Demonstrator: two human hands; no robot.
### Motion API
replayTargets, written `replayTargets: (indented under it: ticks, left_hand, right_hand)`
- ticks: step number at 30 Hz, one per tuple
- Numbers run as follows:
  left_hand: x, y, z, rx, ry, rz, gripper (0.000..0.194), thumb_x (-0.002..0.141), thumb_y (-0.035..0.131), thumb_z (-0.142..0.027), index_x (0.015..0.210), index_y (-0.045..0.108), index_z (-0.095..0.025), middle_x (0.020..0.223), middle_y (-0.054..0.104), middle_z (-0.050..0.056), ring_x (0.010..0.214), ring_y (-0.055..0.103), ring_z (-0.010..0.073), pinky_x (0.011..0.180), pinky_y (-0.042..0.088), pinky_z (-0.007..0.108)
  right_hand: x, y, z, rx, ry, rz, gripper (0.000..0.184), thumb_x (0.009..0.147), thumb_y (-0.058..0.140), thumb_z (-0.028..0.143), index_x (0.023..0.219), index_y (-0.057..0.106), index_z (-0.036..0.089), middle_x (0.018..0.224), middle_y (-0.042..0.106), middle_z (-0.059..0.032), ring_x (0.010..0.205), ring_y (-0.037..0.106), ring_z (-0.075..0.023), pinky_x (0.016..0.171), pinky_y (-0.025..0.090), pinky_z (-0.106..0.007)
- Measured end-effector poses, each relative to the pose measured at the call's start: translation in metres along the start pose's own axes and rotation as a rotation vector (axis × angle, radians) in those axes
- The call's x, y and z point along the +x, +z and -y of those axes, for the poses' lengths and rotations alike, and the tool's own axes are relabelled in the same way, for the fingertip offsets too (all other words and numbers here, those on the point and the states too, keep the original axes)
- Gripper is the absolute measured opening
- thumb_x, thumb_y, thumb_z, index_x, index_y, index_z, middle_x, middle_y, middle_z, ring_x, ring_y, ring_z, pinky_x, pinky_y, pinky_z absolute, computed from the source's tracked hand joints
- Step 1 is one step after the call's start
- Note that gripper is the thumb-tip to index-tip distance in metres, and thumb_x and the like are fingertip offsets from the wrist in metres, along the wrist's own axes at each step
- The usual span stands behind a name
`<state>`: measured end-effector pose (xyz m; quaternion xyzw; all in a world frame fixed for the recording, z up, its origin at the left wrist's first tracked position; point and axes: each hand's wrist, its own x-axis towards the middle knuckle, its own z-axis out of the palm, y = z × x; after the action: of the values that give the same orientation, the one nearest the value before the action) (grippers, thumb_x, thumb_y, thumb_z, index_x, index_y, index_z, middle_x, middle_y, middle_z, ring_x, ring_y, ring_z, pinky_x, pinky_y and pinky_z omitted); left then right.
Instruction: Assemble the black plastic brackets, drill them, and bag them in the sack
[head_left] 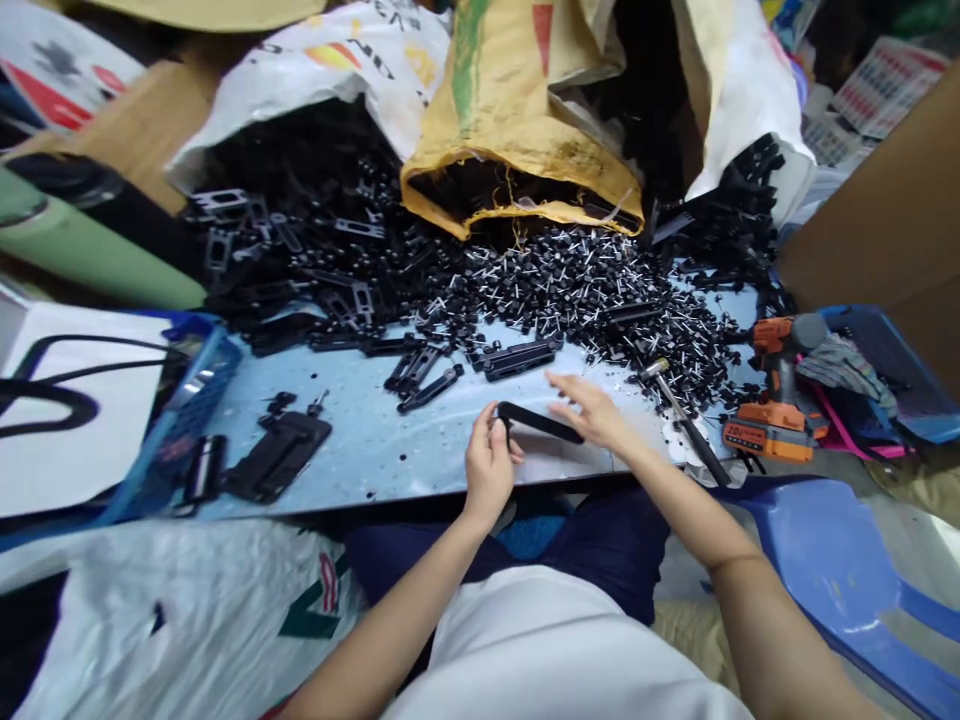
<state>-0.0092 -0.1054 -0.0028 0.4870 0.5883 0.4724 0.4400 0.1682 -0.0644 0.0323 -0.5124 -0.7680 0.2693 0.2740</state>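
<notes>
Black, round-ended bar (541,421) clamped in left hand (490,458), grip of right hand (594,411) apart.

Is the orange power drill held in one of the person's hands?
No, the orange drill stands at the right, apart from the left hand and the right hand.

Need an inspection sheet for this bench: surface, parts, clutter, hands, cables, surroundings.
Surface: blue worktop, dark specks scattered on it.
Job's things: black bar in hand; black parts and pins heaped behind.
Clutter: hammer and cordless drill at right; open yellow sack above the pins.
Hands: left hand grips the bar; right hand by its other end, contact unclear.
Cables: dark cord-like loops far left, type unclear.
Surroundings: blue chair at right.
</notes>
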Motion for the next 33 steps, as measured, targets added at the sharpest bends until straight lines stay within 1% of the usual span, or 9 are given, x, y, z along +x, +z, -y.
replayTargets:
  ticks: [2, 4, 10, 14, 21, 25, 29, 31, 33]
  left_hand:
    - [-0.004, -0.002, 0.011, -0.004, -0.079, -0.006, 0.051, 0.089, 0.034, -0.047, 0.127, 0.040, -0.015, 0.074, 0.055, 0.001, 0.053, 0.058, 0.0126, 0.054, 0.053, 0.029]
    - [-0.008, -0.009, 0.022, 0.148, -0.015, -0.020, 0.052, 0.086, 0.040, -0.048, 0.127, 0.041, -0.015, 0.090, 0.056, 0.008, 0.068, 0.062, 0.0170, 0.062, 0.055, 0.034]
    - [-0.011, -0.034, 0.046, 0.665, 0.529, -0.126, 0.047, 0.087, 0.043, -0.040, 0.126, 0.042, -0.013, 0.115, 0.052, 0.019, 0.114, 0.049, 0.0309, 0.096, 0.040, 0.049]
    - [-0.010, -0.033, 0.055, 0.781, 0.729, -0.134, 0.045, 0.089, 0.041, -0.031, 0.131, 0.036, -0.017, 0.115, 0.054, 0.017, 0.115, 0.049, 0.0308, 0.093, 0.041, 0.047]
    - [-0.008, -0.030, 0.062, 0.790, 0.769, -0.120, 0.047, 0.088, 0.038, -0.028, 0.134, 0.034, -0.022, 0.114, 0.057, 0.014, 0.112, 0.051, 0.0292, 0.088, 0.044, 0.045]
    - [-0.008, -0.033, 0.063, 0.762, 0.781, -0.108, 0.047, 0.088, 0.037, -0.027, 0.135, 0.034, -0.021, 0.114, 0.057, 0.014, 0.111, 0.052, 0.0281, 0.088, 0.044, 0.045]
    - [0.000, -0.034, 0.047, 0.787, 0.776, -0.117, 0.045, 0.087, 0.042, -0.025, 0.132, 0.039, -0.021, 0.114, 0.057, 0.014, 0.112, 0.052, 0.0283, 0.094, 0.040, 0.047]
    - [0.009, -0.028, 0.034, 0.864, 0.795, -0.004, 0.040, 0.086, 0.045, -0.027, 0.125, 0.047, -0.022, 0.113, 0.059, 0.013, 0.113, 0.051, 0.0290, 0.097, 0.036, 0.049]
    - [0.021, -0.019, 0.023, 0.936, 0.803, 0.234, 0.035, 0.086, 0.045, -0.029, 0.119, 0.053, -0.021, 0.112, 0.060, 0.013, 0.112, 0.051, 0.0283, 0.095, 0.038, 0.047]
  right_hand:
    - [0.014, -0.033, -0.022, -0.103, 0.049, -0.153, 0.039, 0.088, 0.045, 0.041, 0.119, 0.058, 0.021, 0.109, 0.061, -0.0081, 0.100, 0.055, -0.0186, 0.089, 0.044, -0.034]
    - [0.031, -0.070, -0.050, -0.205, 0.150, -0.272, 0.036, 0.088, 0.044, 0.039, 0.110, 0.063, 0.018, 0.106, 0.062, -0.0094, 0.099, 0.055, -0.0192, 0.090, 0.043, -0.036]
    - [0.073, -0.156, -0.140, -0.586, 0.545, -0.386, 0.037, 0.087, 0.041, 0.024, 0.117, 0.056, 0.008, 0.116, 0.053, -0.0186, 0.105, 0.049, -0.0242, 0.091, 0.039, -0.038]
    - [0.085, -0.191, -0.181, -0.860, 0.763, -0.310, 0.038, 0.087, 0.033, 0.014, 0.118, 0.054, 0.007, 0.124, 0.045, -0.0216, 0.115, 0.040, -0.0291, 0.088, 0.038, -0.040]
    - [0.094, -0.225, -0.234, -0.907, 0.908, -0.273, 0.042, 0.087, 0.027, 0.008, 0.120, 0.054, 0.009, 0.134, 0.039, -0.0231, 0.125, 0.032, -0.0316, 0.091, 0.031, -0.052]
    - [0.090, -0.221, -0.240, -0.919, 0.931, -0.194, 0.045, 0.087, 0.024, 0.004, 0.121, 0.053, 0.008, 0.133, 0.042, -0.0222, 0.127, 0.030, -0.0287, 0.096, 0.025, -0.052]
    - [0.090, -0.218, -0.214, -0.993, 0.879, -0.145, 0.039, 0.087, 0.028, 0.004, 0.115, 0.055, 0.006, 0.111, 0.058, -0.0214, 0.114, 0.044, -0.0288, 0.095, 0.022, -0.054]
    - [0.094, -0.218, -0.192, -1.047, 0.769, -0.167, 0.034, 0.089, 0.031, 0.009, 0.112, 0.055, 0.006, 0.107, 0.059, -0.0209, 0.110, 0.046, -0.0292, 0.091, 0.027, -0.051]
    - [0.098, -0.217, -0.165, -1.087, 0.594, -0.175, 0.030, 0.091, 0.034, 0.018, 0.110, 0.055, 0.007, 0.108, 0.057, -0.0200, 0.109, 0.045, -0.0302, 0.086, 0.032, -0.046]
